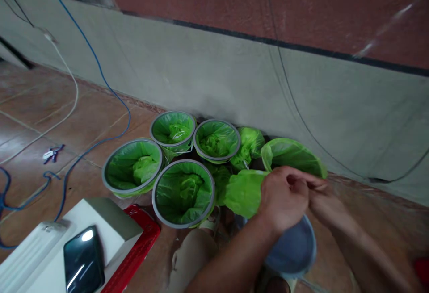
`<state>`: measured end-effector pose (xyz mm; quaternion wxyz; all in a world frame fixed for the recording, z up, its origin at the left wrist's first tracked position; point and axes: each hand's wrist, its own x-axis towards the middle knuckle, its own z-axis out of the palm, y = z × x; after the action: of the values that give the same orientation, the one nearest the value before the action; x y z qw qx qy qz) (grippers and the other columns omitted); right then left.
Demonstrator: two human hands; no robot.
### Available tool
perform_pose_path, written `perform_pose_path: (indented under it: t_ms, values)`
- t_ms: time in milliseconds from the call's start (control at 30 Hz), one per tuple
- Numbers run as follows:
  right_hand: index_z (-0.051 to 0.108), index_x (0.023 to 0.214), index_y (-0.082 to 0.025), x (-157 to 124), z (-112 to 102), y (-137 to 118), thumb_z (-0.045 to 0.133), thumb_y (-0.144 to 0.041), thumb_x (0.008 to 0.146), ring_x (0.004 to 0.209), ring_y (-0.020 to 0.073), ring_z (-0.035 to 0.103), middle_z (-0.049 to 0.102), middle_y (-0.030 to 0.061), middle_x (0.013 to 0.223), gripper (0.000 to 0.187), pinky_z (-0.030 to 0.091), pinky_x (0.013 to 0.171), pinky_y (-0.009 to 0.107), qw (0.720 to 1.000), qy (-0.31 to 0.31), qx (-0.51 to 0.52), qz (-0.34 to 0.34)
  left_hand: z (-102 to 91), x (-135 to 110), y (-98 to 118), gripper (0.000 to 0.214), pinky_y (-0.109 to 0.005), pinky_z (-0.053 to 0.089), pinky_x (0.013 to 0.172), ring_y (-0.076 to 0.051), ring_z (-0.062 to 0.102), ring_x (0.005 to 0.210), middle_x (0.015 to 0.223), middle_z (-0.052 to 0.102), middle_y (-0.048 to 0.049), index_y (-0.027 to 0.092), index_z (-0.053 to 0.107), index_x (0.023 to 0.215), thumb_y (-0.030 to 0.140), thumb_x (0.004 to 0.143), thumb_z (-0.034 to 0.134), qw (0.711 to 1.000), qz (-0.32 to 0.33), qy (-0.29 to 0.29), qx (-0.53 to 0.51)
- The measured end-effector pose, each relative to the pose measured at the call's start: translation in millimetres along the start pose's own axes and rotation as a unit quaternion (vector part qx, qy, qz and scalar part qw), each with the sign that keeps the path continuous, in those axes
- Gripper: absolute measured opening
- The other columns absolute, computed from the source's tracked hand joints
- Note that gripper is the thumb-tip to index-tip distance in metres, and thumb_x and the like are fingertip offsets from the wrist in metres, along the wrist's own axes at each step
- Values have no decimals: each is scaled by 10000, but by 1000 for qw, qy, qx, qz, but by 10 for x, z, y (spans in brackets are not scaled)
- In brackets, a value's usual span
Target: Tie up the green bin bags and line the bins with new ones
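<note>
My left hand [284, 197] is closed on a thin green plastic bag [244, 191], which spreads out to the left of my fist. My right hand [323, 194] meets it, fingers pinched together at the bag's gathered edge; the exact pinch point is partly hidden. Below both hands stands a grey-blue bucket [292, 248] with no liner showing. Just behind my hands is a green bag [295, 154] with a wide open mouth; whatever supports it is hidden.
Several grey-rimmed buckets lined with green bags, one nearest me [183, 162], stand left of my hands. A crumpled green bag [250, 143] lies by the wall [214, 74]. At lower left, a phone [83, 259] rests on a white box [110, 217]. A blue cable [97, 60] crosses the floor.
</note>
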<state>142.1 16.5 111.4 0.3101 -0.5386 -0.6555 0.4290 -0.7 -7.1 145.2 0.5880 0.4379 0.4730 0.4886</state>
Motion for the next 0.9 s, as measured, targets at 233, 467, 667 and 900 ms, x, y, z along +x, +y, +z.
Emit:
perform_pose_path:
  t_ms: [233, 467, 667, 900]
  values:
    - [745, 804, -338, -502, -673, -419, 724, -417, 766, 676, 223, 649, 706, 79, 782, 90, 529, 565, 331, 997, 67, 31, 3, -91, -120, 227, 481, -362, 445, 1009, -212, 610, 1092, 1165, 680, -48, 232, 615, 1201, 168, 725, 592, 936, 228, -163, 211]
    - [737, 795, -227, -918, -673, -312, 668, -539, 791, 600, 153, 573, 655, 23, 675, 320, 466, 535, 255, 998, -40, -25, 43, -134, -161, 84, 127, -459, 346, 1029, -206, 621, 861, 748, 680, -25, 200, 694, 742, 189, 753, 568, 833, 247, -259, 422]
    - [653, 718, -199, -1261, -432, 173, 639, -430, 819, 607, 154, 565, 621, 2, 648, 252, 417, 552, 251, 962, -194, -174, 88, -396, -29, 43, 305, -582, 246, 1091, -251, 594, 1044, 971, 716, -30, 239, 720, 736, 38, 720, 490, 792, 237, -93, 555]
    - [704, 1055, -183, -1479, -599, 561, 661, -480, 783, 965, 286, 661, 721, 124, 1050, 404, 500, 844, 377, 953, -112, -252, 127, -421, 84, -5, 322, -369, 507, 887, -230, 675, 921, 1055, 725, -95, 189, 737, 738, 42, 709, 452, 814, 195, 80, 541]
